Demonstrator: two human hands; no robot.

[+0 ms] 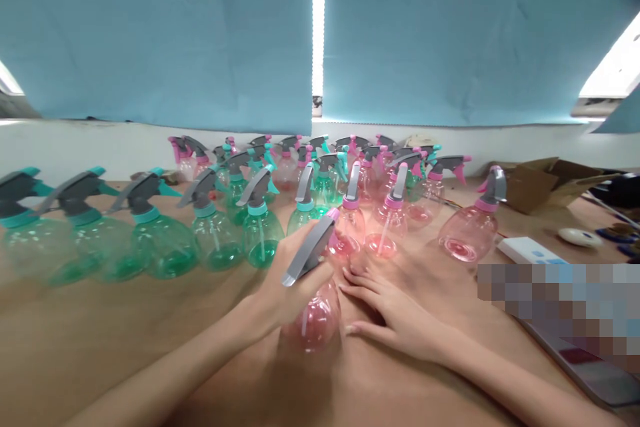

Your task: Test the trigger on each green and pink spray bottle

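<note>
My left hand (295, 273) is wrapped round the neck of a pink spray bottle (314, 323) with a grey and pink trigger head. The bottle stands tilted slightly at the middle of the table, close to me. Just right of it, my right hand (387, 307) lies low over the tabletop with its fingers stretched out, holding nothing. Beyond my hands stand more pink spray bottles (383, 240) and a row of green spray bottles (263, 240) that runs off to the left. Fingers of my left hand partly hide the held bottle's neck.
Further bottles crowd the back of the wooden table (225, 373). One pink bottle (467, 233) stands apart at right, near a small white box (533, 250), an open cardboard box (547, 183) and a white mouse (580, 237). A blue curtain (165, 40) hangs behind.
</note>
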